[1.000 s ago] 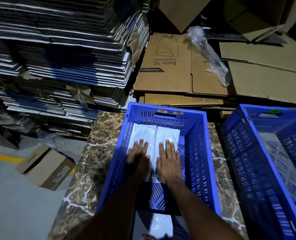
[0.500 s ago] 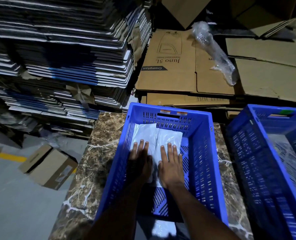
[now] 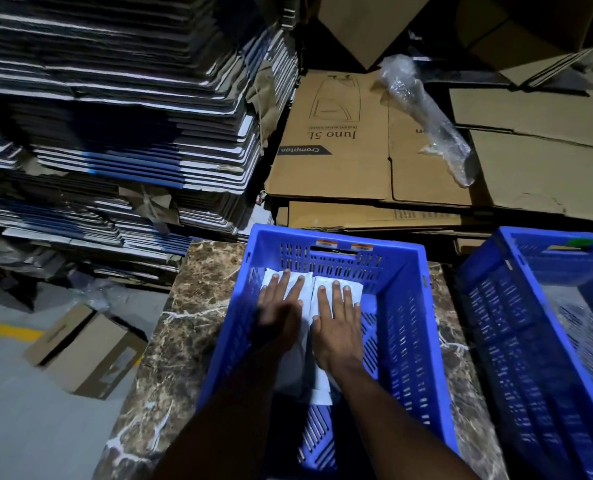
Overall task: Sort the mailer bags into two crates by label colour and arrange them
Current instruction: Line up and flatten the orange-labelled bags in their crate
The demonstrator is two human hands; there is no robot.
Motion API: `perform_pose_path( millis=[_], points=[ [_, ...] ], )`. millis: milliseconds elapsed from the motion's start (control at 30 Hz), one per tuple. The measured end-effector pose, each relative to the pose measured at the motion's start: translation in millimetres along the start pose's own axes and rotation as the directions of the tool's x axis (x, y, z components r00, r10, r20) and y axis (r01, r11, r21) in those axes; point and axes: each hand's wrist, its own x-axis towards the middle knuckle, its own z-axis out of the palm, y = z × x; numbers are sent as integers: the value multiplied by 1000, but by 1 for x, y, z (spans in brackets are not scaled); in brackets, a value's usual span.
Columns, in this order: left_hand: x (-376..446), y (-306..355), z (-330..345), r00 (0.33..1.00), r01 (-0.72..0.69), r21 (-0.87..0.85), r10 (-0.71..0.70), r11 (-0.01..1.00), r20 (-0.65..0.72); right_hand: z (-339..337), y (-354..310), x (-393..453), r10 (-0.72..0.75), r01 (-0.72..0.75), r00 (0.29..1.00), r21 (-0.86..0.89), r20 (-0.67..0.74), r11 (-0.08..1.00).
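mailer bags (image 3: 352, 289) under both flat hands (image 3: 336, 323)

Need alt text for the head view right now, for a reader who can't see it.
Both hands, left hand and right hand, press flat on two white mailer bags lying side by side in a blue crate on a marble-patterned table. A second blue crate stands to its right.

My hands, left hand (image 3: 281, 311) beside right hand (image 3: 336, 318), lie flat on two mailer bags (image 3: 354, 289) side by side inside the crate (image 3: 406, 327) on the tabletop (image 3: 187, 327). A second crate (image 3: 496, 341) stands right of them, flattened cartons (image 3: 336, 147) lie beyond, and a small box (image 3: 83, 351) sits on the floor to the left.
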Motion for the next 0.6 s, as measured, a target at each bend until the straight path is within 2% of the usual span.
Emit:
perform_pose_path(
  millis=[67, 167, 367, 467, 600],
  points=[
    [-2, -1, 2, 999, -17, 17, 17, 1000, -44, 6, 4, 1, -13, 13, 1000, -25, 12, 1000],
    [-11, 7, -2, 988, -43, -53, 34, 998, -148, 11, 6, 4, -20, 20, 1000, -28, 20, 999],
    [-18, 13, -8, 984, -42, -110, 22, 993, -179, 8, 7, 2, -26, 27, 998, -22, 53, 999],
    [-15, 10, -7, 989, -27, -93, 14, 995, -146, -1, 3, 2, -18, 19, 997, -13, 76, 1000],
    [0, 23, -24, 995, 95, 41, -95, 995, -3, -28, -2, -4, -1, 2, 997, -16, 74, 1000]
  ],
)
